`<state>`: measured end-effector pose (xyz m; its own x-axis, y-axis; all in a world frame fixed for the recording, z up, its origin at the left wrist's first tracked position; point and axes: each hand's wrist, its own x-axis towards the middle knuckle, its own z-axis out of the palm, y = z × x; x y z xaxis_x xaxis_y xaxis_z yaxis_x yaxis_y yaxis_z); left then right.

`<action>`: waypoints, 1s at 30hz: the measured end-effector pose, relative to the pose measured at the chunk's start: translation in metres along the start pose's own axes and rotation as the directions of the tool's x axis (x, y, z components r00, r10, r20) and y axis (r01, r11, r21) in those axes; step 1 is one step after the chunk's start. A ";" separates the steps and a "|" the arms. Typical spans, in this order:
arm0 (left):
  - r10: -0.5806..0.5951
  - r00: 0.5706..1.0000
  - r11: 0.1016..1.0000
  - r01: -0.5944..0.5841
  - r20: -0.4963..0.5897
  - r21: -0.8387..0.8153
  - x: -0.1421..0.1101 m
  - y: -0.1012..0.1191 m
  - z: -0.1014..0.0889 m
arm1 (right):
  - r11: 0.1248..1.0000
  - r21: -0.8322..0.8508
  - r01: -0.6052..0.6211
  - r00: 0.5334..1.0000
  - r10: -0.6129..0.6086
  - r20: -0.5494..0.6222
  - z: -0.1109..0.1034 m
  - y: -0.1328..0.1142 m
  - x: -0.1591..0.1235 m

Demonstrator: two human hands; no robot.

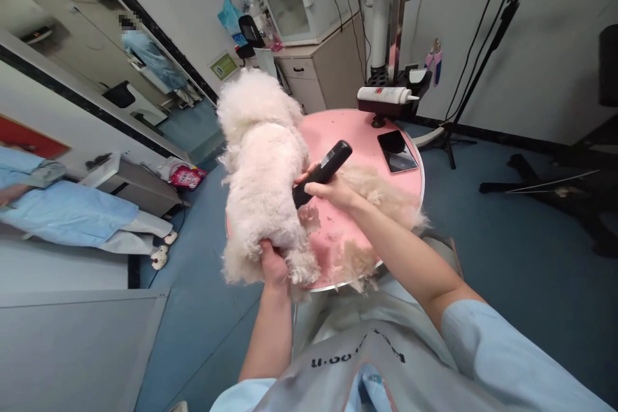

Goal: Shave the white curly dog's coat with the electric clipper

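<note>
Dog: one white curly-coated dog [263, 161] stands on the round pink table [338, 129], its rear toward the camera and its head away.
Clipper: one black clipper [322, 172], its lower end against the dog's right flank.
Right hand: the right hand [333, 192] has its fingers wrapped and clamped on the clipper's body, the forearm reaching in from the lower right.
Left hand: the left hand [273, 265] comes up from below and its fingers are closed around the dog's hind end, between the two back legs at the table's near edge.
Cut fur: loose white tufts [381, 196] lie heaped on the pink top right of the dog, with more along the near rim.
Phone: one dark phone [397, 151] lies flat on the table, screen up, well apart from the dog.
Bottle: one white bottle [386, 94] with a red label lies on its side on a black holder behind the table; its print is too small to read.
Apron: grey, with dark lettering seen upside down, not legible.
Other people: one person in light blue [67, 212] stands at the left edge; a second shows in the mirror [149, 55].
</note>
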<state>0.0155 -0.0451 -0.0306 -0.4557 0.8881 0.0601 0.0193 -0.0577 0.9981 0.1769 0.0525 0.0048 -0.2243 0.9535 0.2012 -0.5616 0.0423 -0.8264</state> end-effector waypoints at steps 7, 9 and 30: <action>-0.016 1.000 0.997 0.018 0.027 -0.075 0.001 0.012 0.003 | 0.999 0.046 -0.009 0.994 0.014 -0.108 -0.022 0.013 -0.005; 0.004 1.000 1.000 -0.004 0.015 -0.014 0.002 0.014 0.003 | 0.987 0.118 0.106 0.966 -0.074 -0.249 -0.019 0.012 -0.002; -0.049 0.997 0.998 0.050 0.056 -0.024 -0.005 0.022 0.009 | 0.992 0.114 -0.051 0.986 0.068 -0.154 -0.005 0.026 -0.006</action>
<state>0.0263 -0.0469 -0.0088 -0.4059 0.9138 0.0120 -0.0252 -0.0243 0.9994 0.1677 0.0490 -0.0201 -0.1369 0.9887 0.0613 -0.6365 -0.0403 -0.7702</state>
